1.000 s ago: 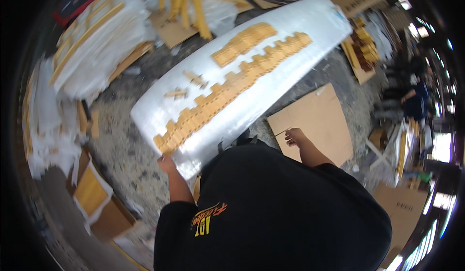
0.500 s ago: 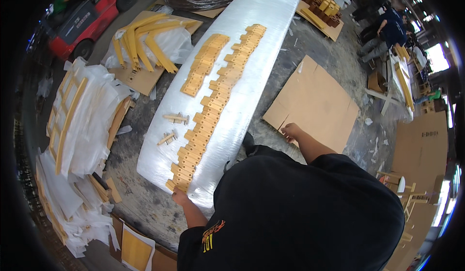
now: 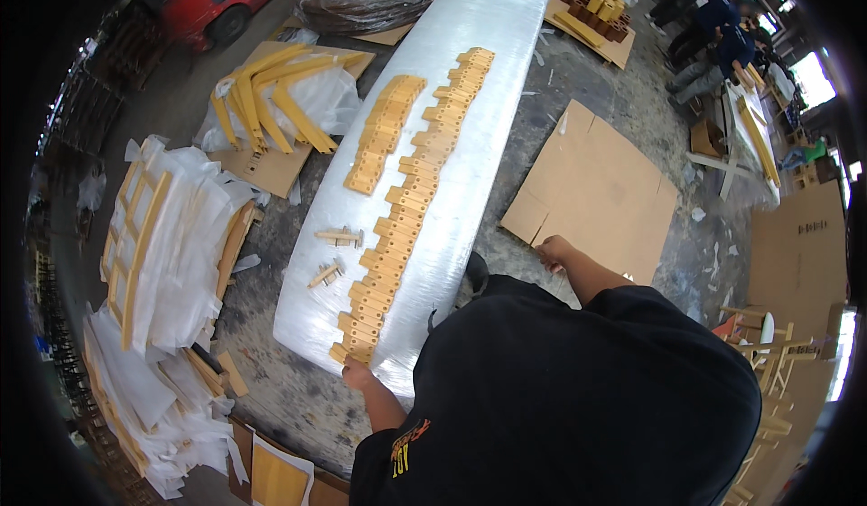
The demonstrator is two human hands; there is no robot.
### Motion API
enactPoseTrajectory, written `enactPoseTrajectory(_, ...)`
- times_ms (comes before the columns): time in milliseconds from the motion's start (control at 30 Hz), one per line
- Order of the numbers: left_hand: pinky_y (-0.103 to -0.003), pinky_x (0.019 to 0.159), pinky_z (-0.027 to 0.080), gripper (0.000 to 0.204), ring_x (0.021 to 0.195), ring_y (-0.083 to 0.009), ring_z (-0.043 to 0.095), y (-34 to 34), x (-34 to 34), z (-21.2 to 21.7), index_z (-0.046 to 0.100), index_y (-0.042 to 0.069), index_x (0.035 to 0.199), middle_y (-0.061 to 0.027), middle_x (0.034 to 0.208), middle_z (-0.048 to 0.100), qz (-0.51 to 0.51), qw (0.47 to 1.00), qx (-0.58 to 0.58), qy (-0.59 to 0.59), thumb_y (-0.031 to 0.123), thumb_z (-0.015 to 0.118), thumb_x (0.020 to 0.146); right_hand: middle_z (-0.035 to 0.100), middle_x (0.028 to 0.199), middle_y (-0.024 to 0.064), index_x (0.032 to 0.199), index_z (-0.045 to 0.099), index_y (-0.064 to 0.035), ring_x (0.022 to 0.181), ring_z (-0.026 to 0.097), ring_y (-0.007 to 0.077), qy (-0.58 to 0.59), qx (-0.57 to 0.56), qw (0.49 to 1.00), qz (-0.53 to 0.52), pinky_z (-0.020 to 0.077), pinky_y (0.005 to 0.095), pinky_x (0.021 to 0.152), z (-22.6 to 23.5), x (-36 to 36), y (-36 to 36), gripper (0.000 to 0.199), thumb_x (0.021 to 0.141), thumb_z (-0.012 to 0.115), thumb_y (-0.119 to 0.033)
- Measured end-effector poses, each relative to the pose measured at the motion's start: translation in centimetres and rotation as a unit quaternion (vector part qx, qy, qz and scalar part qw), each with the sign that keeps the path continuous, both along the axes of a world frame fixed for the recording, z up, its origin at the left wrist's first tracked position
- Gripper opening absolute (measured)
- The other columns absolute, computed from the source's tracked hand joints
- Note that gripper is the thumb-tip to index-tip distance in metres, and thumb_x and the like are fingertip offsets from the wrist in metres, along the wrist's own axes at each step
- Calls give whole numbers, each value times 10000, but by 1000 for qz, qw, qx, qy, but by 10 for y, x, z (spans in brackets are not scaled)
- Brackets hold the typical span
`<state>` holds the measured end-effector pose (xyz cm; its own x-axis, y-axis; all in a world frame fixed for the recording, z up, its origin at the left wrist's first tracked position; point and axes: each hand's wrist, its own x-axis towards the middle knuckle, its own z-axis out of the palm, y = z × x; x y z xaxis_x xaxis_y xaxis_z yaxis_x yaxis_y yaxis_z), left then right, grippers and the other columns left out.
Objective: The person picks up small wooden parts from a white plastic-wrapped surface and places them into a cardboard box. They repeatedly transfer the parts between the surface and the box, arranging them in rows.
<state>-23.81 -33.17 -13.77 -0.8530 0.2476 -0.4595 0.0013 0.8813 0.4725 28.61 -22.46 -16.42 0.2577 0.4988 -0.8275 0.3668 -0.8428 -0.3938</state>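
A long, stepped row of drilled wooden blocks (image 3: 400,208) lies along a padded, film-wrapped surface (image 3: 307,312). At its near end, my left hand (image 3: 358,375) is closed on the last block, its fingertips partly hidden. My right hand (image 3: 553,251) hangs over the near edge of a flat cardboard sheet (image 3: 601,190), fingers curled together; whatever they may hold is too small to make out. Left of the long row is a shorter group of similar blocks (image 3: 386,134). Two small wooden pieces with metal rods, one farther (image 3: 340,237) and one nearer (image 3: 326,274), lie beside the row.
Film-wrapped wooden frames (image 3: 172,244) are stacked on the left. Angled yellow wooden parts (image 3: 271,95) rest on cardboard farther off. A red forklift (image 3: 212,4) stands at upper left. Yellow and brown cylinders (image 3: 596,4) sit at the back; people (image 3: 722,50) work at upper right.
The whole view has shifted, with the wrapped surface now slightly lower and farther right. The forklift has moved toward the top and right. Both hands keep nearly the same places and poses.
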Motion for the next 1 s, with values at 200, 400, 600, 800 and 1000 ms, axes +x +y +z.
enactPoseTrajectory(200, -538, 882, 548, 699, 992, -474, 675, 3, 4, -6, 660, -127, 1144, -331, 1108, 683, 12, 1000, 15, -17, 530, 509, 957, 690, 804, 141, 1030, 667, 15, 582, 677, 256, -11, 22, 999, 24, 546, 407, 457, 1, -15, 11, 281, 978, 630, -258)
enactPoseTrajectory(400, -522, 895, 549, 659, 1015, -462, 672, 9, 15, -7, 648, -111, 1183, -324, 1154, 672, -22, 999, -11, 34, 497, 505, 975, 719, 875, 160, 1074, 673, 15, 610, 695, 268, -13, -5, 999, 37, 585, 426, 495, -10, -4, 13, 317, 976, 626, -282)
enactPoseTrajectory(600, -527, 819, 577, 655, 992, -446, 685, 28, 37, 9, 642, -119, 1196, -315, 1136, 679, 100, 992, 54, -46, 484, 511, 975, 729, 903, 163, 1084, 685, 9, 653, 705, 278, -9, -95, 994, 53, 598, 443, 543, -34, 36, 29, 360, 996, 591, -327)
enactPoseTrajectory(800, -577, 799, 586, 663, 937, -495, 696, 58, 100, 41, 613, -168, 1151, -348, 1062, 688, 178, 972, -138, 63, 461, 563, 952, 738, 959, 185, 1075, 684, -9, 715, 733, 325, 20, -147, 987, 54, 603, 489, 568, -76, 110, 106, 374, 1007, 576, -361)
enactPoseTrajectory(1000, -526, 763, 560, 370, 895, -446, 697, 118, 216, 25, 626, -72, 1051, -280, 960, 697, 90, 963, -29, 252, 282, 620, 942, 694, 891, 181, 1057, 635, 26, 597, 678, 290, 53, -8, 998, -21, 576, 432, 509, -54, 184, 247, 320, 956, 644, -278)
